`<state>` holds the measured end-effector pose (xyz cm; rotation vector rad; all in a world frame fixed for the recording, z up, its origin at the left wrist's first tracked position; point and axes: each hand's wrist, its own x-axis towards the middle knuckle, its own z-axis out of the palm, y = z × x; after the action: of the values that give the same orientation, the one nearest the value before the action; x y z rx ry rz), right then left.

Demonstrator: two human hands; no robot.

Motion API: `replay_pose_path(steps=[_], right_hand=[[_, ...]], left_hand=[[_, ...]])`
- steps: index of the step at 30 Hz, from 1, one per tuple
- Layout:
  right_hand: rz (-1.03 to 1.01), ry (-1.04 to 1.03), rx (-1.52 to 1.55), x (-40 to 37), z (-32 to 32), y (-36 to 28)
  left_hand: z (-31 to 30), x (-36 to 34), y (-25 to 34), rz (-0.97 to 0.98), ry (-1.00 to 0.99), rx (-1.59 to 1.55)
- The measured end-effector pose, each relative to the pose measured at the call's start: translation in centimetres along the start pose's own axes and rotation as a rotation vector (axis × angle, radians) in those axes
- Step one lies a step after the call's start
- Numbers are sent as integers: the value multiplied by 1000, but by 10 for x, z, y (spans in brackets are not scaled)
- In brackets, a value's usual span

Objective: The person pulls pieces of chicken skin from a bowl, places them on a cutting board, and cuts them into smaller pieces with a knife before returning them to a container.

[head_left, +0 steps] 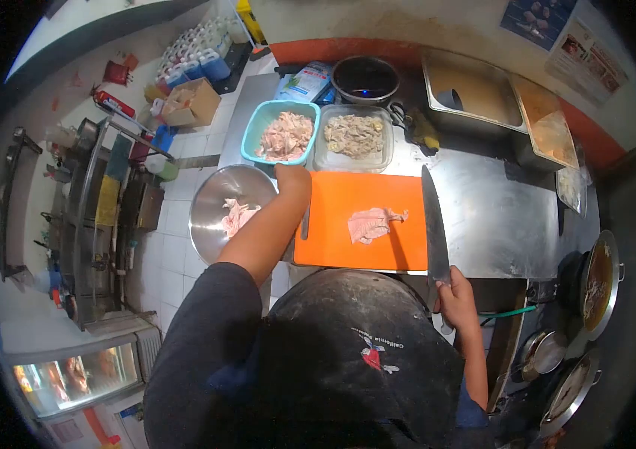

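Observation:
My right hand [458,301] is wrapped round the handle of a large knife [433,217], whose dark blade stands along the right edge of the orange cutting board [329,251]. A flat piece of pale raw meat [372,225] lies on the board. My left hand [292,178] is closed at the near edge of a turquoise basin [249,135] heaped with pale meat pieces [286,136]; its fingertips are mostly hidden. Below my left forearm, a steel bowl [209,196] holds some pale meat [237,217]. Right of the basin, a clear container [386,159] holds greyish meat strips [354,136].
Behind the containers stands a dark round pot [365,79]. Steel trays [475,118] line the back right of the steel table [494,217]. Large pans [601,284] stand at the far right. A shelf rack [101,194] and a lit display case [74,378] are on the left.

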<state>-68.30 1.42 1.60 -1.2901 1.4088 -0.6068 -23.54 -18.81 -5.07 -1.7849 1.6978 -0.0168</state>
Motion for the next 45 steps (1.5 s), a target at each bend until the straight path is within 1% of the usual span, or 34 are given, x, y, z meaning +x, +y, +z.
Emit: replay_pose_path(steps=[1, 3, 8, 10, 11, 13, 15, 17, 18, 20, 21, 23, 24, 25, 26, 27, 28, 29, 30, 31, 33, 35, 36, 38, 39, 41, 45], right_hand=[[-3, 6, 8, -2, 1, 1], [55, 2, 41, -7, 2, 1], [51, 44, 64, -19, -4, 13], [63, 53, 82, -21, -8, 18], [52, 63, 37, -23, -11, 24], [37, 80, 5, -23, -13, 24], [40, 102, 60, -28, -15, 17], [1, 103, 57, -24, -18, 28], [-35, 101, 51, -23, -19, 31], [-13, 85, -1, -18, -20, 9], [9, 65, -60, -18, -21, 1], [-40, 32, -124, -8, -26, 10], [-70, -6, -171, -7, -25, 13], [-57, -3, -169, -7, -24, 14], [-31, -8, -221, -4, -24, 8], [-1, -14, -275, -2, -23, 3], [23, -17, -282, 0, -20, -2], [-24, 13, -401, 3, -14, -8], [-76, 42, -520, 6, -8, -13], [-57, 36, -531, 9, -1, -16], [-43, -30, -643, 16, 18, -18], [1, -71, -667, 23, 39, -16], [30, -112, -686, 26, 49, -17], [82, -148, -684, 32, 66, -29], [122, -177, -676, 35, 73, -34], [122, -183, -696, 42, 89, -32], [184, -164, -715, 51, 123, -38]], left_hand=[[2, 4, 0, 0, -6, -26], [8, 9, 5, 4, 15, -11], [11, 1, 6, 8, 94, 98], [-6, -9, 1, -22, 110, -53], [-15, -11, -5, -23, 113, -48], [-64, -33, -32, 10, 247, -254], [-103, -65, -68, 21, 759, -547], [-112, -75, -100, -49, 1308, -669], [-106, -63, -112, -49, 1310, -666], [-78, -21, -124, -162, 714, -257], [-77, -28, -117, -229, 201, -57], [-83, -37, -113, -310, 284, -186], [-90, -35, -114, -303, 286, -184], [-94, -34, -116, -307, 311, -224], [-105, -48, -112, -315, 324, -270], [-109, -60, -104, -306, 303, -276], [-114, -70, -92, -201, 350, -370], [-110, -76, -77, -99, 396, -469], [-98, -82, -57, 15, 367, -621], [-81, -90, -32, 129, 338, -772], [-35, -104, 23, 368, 445, -888], [-22, -119, 60, 428, 375, -935], [-16, -118, 72, 432, 364, -944], [1, -114, 90, 427, 442, -958], [6, -113, 93, 433, 434, -966], [17, -108, 98, 429, 496, -1004], [22, -105, 98, 448, 441, -1044]])
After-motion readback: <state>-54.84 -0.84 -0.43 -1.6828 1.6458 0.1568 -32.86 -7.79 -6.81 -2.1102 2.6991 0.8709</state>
